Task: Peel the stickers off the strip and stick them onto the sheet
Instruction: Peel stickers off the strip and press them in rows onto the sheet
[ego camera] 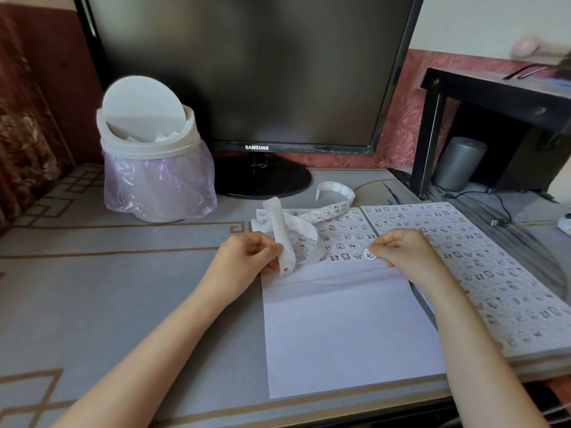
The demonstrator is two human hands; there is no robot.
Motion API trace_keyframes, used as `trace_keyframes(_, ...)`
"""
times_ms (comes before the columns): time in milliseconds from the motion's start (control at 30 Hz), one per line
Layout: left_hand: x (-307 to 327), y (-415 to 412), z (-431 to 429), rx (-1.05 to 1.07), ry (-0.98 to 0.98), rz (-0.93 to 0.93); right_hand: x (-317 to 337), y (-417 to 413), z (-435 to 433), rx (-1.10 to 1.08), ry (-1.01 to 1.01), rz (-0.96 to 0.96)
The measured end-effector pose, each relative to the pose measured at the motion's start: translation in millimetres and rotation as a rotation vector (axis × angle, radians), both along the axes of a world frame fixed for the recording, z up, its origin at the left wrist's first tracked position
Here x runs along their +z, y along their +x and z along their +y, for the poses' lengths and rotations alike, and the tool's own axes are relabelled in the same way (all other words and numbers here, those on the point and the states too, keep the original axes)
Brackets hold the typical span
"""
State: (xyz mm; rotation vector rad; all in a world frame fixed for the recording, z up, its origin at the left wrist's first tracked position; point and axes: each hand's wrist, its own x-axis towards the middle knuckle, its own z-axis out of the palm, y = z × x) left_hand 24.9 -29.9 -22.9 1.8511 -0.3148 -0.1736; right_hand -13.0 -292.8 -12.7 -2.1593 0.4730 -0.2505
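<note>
Left of centre: grips the curling white strip [285, 239] in the left hand [247, 257], fingers curled round it, with one printed sticker at the strip's near end. Loops up and away over the sheet toward mid-frame, with cartoon stickers on the far stretch and blank circles on the end curl near the monitor [247, 72] base. Right of centre: pinches a round sticker [370, 254] in the right hand [401, 251], fingers closed on it, at the near edge of the filled rows; cannot tell if stuck down. Centre to lower centre: white sheet [340, 329] flat on the grey table [123, 273], far part covered in sticker rows, near part blank. Just beside it at right: a full sheet [494, 273] covered in stickers. Upper left: white bin [148, 145], swing lid [142, 100] tilted open, pale purple bag [160, 186] hanging down outside, crumpled white scraps [160, 137] inside. Upper right: grey cylinder [460, 163] under a black shelf [494, 88], contents not visible.
</note>
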Motion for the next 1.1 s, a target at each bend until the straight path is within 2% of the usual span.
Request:
trace_keyframes(767, 0.0, 0.2, -1.2, 0.000, 0.002, 0.013, -3.9, 0.2, 0.6, -0.011, -0.019, -0.013)
trace_keyframes(1100, -0.9, 0.4, -1.4, 0.005, 0.003, 0.026, -5.0, 2.2, 2.8, -0.029, -0.101, -0.011)
